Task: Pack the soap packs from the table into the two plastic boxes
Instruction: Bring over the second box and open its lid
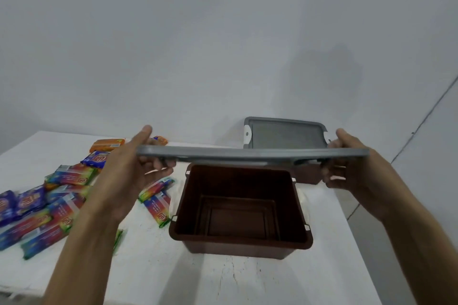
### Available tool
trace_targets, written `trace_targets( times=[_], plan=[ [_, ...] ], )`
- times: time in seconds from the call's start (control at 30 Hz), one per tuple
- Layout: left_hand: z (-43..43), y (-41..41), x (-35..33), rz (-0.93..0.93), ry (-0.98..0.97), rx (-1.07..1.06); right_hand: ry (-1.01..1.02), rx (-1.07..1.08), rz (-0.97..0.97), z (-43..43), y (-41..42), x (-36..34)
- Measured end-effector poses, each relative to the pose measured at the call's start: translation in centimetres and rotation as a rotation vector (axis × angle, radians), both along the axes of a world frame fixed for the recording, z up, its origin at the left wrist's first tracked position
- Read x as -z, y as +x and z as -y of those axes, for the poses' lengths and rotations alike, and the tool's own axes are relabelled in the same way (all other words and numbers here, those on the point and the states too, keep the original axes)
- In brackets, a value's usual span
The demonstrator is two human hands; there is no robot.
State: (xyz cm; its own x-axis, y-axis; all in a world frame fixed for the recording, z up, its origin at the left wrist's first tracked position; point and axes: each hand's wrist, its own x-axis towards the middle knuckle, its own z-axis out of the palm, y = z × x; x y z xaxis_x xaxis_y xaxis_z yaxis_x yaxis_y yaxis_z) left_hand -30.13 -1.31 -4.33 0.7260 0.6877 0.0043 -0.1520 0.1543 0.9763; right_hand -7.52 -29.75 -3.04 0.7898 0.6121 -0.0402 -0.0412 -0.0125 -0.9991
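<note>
My left grip (pixel 131 171) and right grip (pixel 352 166) pinch the ends of a grey lid (pixel 247 155) above the open brown box (pixel 238 242), with soap packs (pixel 67 195) strewn on the worktop (pixel 223 280) beneath my left.

the near brown box (pixel 238 183) sits open and empty on the table, upright, its stepped floor bare. its grey lid (pixel 247 153) is level above the far rim, seen edge-on, gripped at one end by the left hand (pixel 138 168) and at the other by the right hand (pixel 347 168). the second brown box (pixel 307 176) stands behind, mostly hidden; a second grey lid (pixel 285 132) stands tilted up above it. soap packs lie scattered flat to the left: blue ones (pixel 29 202), rainbow ones (pixel 71 177), an orange one (pixel 106 144). two rainbow packs (pixel 156 187) lie just beside the near box.
</note>
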Motion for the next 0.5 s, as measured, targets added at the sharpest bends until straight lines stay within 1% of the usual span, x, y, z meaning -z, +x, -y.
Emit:
trace_targets(
  times=[0.13,0.33,0.5],
  plan=[
    [-1.9,2.9,0.9,-0.021,0.049,-0.006,0.002,0.042,0.041,-1.2,2.2,0.5],
    [-3.6,5.5,2.4,-0.103,0.133,0.145,-0.06,0.042,0.11,-2.0,4.8,2.3],
    [-4.4,8.2,3.6,-0.179,0.161,0.142,-0.206,0.216,0.151,-2.9,7.5,3.5]
  ],
)
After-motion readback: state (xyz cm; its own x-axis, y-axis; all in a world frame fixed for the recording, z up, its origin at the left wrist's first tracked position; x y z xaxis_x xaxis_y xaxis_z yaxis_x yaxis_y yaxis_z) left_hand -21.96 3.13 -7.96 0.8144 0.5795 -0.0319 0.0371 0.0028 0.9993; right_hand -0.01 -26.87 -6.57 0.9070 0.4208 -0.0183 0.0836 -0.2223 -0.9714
